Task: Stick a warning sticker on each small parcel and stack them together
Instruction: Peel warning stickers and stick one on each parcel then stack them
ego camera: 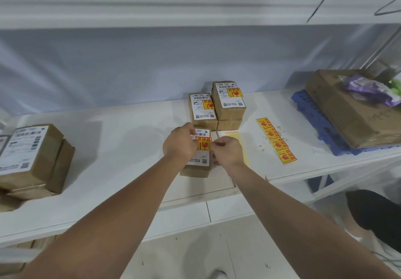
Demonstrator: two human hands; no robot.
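Observation:
A small brown parcel [198, 161] with a white shipping label lies on the white table [121, 148] in front of me. A yellow and red warning sticker [204, 143] sits over its label. My left hand [179, 143] pinches the sticker's left edge and my right hand [226, 150] pinches its right edge. Behind it stand two stickered parcels, a lower one [202, 110] and a taller stack [229, 102]. A strip of several warning stickers [276, 140] lies to the right.
Unstickered brown parcels [32, 159] sit stacked at the table's left end. A large cardboard box [351, 107] rests on a blue plastic pallet [312, 122] at the right, with a purple bag on top. A pale yellow backing sheet [238, 142] lies under my right hand.

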